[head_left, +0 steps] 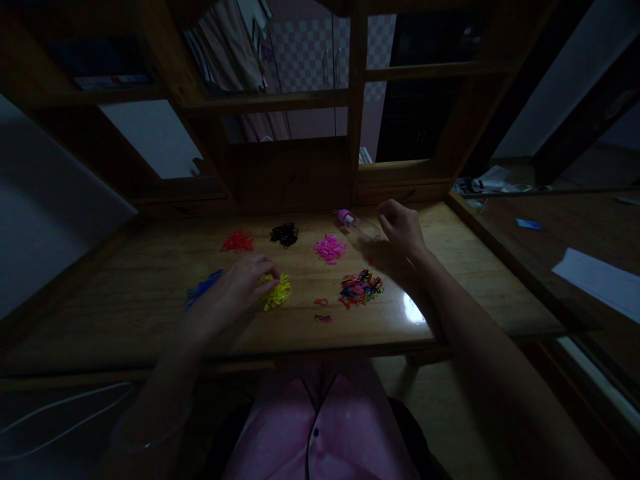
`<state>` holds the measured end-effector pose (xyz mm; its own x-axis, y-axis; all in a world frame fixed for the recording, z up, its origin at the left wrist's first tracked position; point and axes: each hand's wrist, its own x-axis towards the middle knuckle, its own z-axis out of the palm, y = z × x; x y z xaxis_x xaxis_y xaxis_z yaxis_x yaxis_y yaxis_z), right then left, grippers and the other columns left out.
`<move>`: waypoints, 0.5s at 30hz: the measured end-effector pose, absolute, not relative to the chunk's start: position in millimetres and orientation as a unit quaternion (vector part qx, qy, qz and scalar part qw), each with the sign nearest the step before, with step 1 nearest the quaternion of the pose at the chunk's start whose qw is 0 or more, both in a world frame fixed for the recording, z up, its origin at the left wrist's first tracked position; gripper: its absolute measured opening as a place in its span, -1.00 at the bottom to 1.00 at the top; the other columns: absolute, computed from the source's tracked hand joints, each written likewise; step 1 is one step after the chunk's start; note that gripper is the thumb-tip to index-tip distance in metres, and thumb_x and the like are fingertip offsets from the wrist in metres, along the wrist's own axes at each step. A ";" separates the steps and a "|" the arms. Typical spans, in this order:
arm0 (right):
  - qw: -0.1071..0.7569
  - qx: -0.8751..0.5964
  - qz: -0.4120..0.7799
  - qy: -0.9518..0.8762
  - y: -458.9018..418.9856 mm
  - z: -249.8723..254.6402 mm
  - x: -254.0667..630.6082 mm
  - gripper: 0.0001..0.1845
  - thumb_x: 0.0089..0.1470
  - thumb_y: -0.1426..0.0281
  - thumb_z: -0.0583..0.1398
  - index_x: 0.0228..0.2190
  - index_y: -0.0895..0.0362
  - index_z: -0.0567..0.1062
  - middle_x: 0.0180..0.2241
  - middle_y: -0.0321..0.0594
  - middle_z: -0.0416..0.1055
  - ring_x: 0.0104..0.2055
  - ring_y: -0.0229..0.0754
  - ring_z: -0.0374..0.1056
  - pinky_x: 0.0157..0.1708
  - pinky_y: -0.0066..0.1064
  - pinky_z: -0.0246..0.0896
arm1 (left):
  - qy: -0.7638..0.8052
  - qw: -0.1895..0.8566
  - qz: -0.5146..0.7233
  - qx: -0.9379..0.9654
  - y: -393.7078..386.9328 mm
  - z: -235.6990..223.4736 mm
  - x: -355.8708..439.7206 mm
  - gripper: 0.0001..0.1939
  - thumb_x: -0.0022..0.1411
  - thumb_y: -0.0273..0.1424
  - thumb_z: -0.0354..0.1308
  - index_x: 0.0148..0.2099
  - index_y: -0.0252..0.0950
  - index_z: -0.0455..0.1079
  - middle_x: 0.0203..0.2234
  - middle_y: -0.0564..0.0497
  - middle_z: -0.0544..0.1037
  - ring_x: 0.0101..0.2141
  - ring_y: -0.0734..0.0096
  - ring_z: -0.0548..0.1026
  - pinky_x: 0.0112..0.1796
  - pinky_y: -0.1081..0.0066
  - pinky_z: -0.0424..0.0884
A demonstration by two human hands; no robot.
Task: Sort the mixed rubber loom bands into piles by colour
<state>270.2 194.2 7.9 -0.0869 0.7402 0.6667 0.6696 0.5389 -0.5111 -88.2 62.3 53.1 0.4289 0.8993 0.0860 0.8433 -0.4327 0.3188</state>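
Note:
My left hand [249, 279] hovers at the left side of a pile of yellow rubber bands [278, 293]. Its thumb and forefinger are slightly apart, and nothing shows between them. Partly covered by that wrist lies a blue pile of bands [201, 288]. My right hand [403, 228] is raised beside a clear bottle with a purple cap [345, 217], its fingers curled closed; whatever they hold is hidden. Below it sits a mixed-colour pile of bands [361, 288], with a small red piece [371, 261] just above. Two loose bands, one orange [321, 302] and one pinkish [323, 319], lie left of the mixed pile.
Red [238, 241], black [285, 235] and pink [331, 249] piles of bands lie farther back on the wooden desk [150, 267]. A wooden shelf frame [356, 107] rises behind. Papers [597, 280] and a blue card [528, 225] rest on the surface at right.

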 end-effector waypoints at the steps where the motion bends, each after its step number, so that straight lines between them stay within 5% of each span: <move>1: 0.476 -0.478 0.034 -0.737 194.3 7.6 270.3 -0.86 0.07 0.46 0.11 -0.34 0.09 0.47 -0.44 -0.23 0.47 -0.45 -0.18 0.34 -0.43 -0.38 0.13 | 0.516 0.119 0.126 0.839 58.3 52.2 -80.3 -0.78 0.35 -0.27 0.01 -0.12 -0.23 0.42 -0.13 -0.04 0.45 -0.11 0.22 0.43 -0.06 0.25 0.33; 5: 0.476 -0.480 0.029 -0.736 194.3 7.4 271.0 -0.86 0.07 0.45 0.11 -0.34 0.10 0.48 -0.42 -0.22 0.48 -0.45 -0.17 0.34 -0.42 -0.38 0.13 | 0.477 0.156 0.130 0.855 40.3 53.0 -35.8 -0.76 0.39 -0.35 -0.05 -0.02 -0.21 0.40 -0.05 -0.06 0.44 -0.03 0.25 0.41 -0.01 0.29 0.32; 15: 0.475 -0.478 0.037 -0.738 196.4 5.5 271.1 -0.86 0.07 0.44 0.11 -0.34 0.09 0.48 -0.43 -0.24 0.48 -0.45 -0.18 0.34 -0.44 -0.39 0.13 | 0.430 0.211 0.085 0.874 38.8 54.5 0.9 -0.96 0.28 -0.44 0.05 -0.25 -0.25 0.32 -0.29 0.01 0.46 -0.24 0.30 0.41 -0.23 0.35 0.33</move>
